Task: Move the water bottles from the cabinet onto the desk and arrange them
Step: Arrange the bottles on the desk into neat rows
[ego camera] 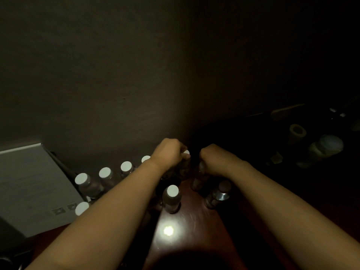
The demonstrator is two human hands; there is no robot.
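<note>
Several white-capped water bottles stand on the dark wooden desk [187,225] in dim light, in a row along the wall from the left bottle [82,180] toward the middle. My left hand [169,152] grips the neck of a bottle [186,162] at the right end of that row, its cap showing by my fingers. My right hand [214,158] curls round another bottle [199,176] just beside it, whose cap is hidden. One bottle [172,197] stands nearer me between my forearms, and another bottle [218,194] stands under my right forearm.
A grey box [33,188] lies on the desk at the left, touching the bottle row, with one more white cap [81,208] at its near corner. Dark jars and a tape roll [297,131] sit at the far right. A wall rises right behind the bottles.
</note>
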